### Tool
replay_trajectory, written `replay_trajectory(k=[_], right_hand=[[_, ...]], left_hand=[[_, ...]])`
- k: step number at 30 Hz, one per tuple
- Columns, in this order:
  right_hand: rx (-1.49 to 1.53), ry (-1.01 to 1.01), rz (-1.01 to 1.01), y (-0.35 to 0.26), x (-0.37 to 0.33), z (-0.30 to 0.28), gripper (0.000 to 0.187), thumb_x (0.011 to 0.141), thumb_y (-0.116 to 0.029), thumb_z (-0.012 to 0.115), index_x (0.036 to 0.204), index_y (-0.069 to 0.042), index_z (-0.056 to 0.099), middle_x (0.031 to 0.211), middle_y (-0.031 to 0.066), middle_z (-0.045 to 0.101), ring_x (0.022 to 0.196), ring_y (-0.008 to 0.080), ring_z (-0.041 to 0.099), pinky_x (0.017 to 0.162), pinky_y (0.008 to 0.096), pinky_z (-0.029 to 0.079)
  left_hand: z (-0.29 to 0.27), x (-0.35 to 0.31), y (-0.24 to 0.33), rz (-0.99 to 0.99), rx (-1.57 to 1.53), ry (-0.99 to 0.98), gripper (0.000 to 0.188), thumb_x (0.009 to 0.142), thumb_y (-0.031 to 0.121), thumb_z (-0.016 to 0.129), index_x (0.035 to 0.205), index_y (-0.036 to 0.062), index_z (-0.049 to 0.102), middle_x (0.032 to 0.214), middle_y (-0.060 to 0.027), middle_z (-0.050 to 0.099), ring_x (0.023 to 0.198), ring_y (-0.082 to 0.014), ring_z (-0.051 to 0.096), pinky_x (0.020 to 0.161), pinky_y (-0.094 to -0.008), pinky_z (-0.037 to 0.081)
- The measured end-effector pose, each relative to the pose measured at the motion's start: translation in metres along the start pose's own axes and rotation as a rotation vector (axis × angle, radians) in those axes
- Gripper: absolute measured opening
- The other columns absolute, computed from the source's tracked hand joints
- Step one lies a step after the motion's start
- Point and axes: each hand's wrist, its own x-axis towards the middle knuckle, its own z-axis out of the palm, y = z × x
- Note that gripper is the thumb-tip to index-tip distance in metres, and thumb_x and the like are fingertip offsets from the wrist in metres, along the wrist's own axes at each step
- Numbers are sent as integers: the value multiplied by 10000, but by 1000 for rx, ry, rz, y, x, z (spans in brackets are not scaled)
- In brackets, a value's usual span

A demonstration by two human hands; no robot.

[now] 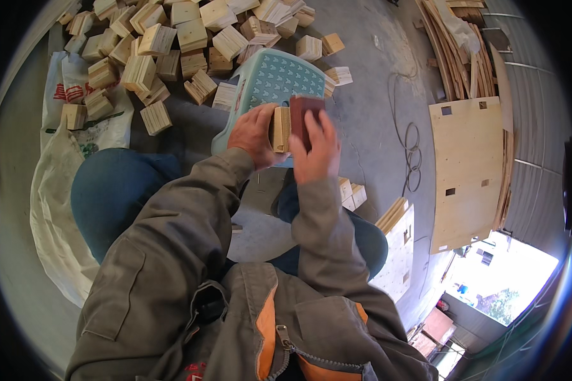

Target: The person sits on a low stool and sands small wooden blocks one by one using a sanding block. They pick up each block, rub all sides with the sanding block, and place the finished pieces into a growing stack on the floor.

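Note:
My left hand point(254, 135) is closed around a light plywood block point(281, 129), holding it above a pale blue-green plastic stool point(279, 76). My right hand point(318, 149) grips a reddish-brown block point(300, 117) that looks like a sanding block. Its flat side lies up against the right face of the plywood block, or very close to it. The fingers of the right hand are slightly smeared by motion. Both hands are over the near part of the stool, whose top has a raised pattern.
A heap of plywood blocks point(190, 35) covers the floor beyond the stool. A white woven sack point(60, 184) lies at the left. To the right are a looped cable point(412, 155), a large plywood sheet point(465, 165) with cut-outs, and stacked boards point(451, 57).

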Motion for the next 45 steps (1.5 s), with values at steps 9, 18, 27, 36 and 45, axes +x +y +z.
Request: replay_trajectory(k=[9,18,27,36,45], right_hand=[[-53,-10,4,-20,-87,-33,632,865,-162,835,1470,-99,663,1596,203,510,1325,408,572,1107,516,470],[-224,-60,95,-11,51,2,568,904,-289,785,1459,-212,692,1599,111,535,1330,375,581,1134,524,459],[-232,-23,56,-6,26,0,601,909,-287,784,1490,-188,668,1612,137,512,1326,400,574,1146,513,459],[-206,-9,13,-20,-96,-39,632,854,-180,847,1457,-98,676,1593,197,494,1287,405,559,1107,521,457],[-232,38,0,-6,1,-4,605,888,-255,822,1472,-190,680,1600,128,521,1335,375,568,1127,521,456]], left_hand=[[-1,2,3,21,-10,-15,995,661,336,959,1491,92,469,1404,-197,609,1305,-416,606,1114,-500,490],[-4,1,4,-55,-14,-48,1053,616,294,995,1505,106,464,1434,-184,604,1336,-405,590,1139,-492,475],[-6,2,10,-42,-9,-43,1062,619,296,992,1516,101,457,1434,-189,609,1326,-418,597,1136,-496,483],[-4,1,6,-13,-14,-26,1016,639,307,975,1497,107,466,1425,-189,604,1320,-418,596,1130,-508,479],[-2,0,4,-14,1,-21,1043,632,305,982,1514,111,460,1441,-179,599,1348,-401,580,1143,-492,469]])
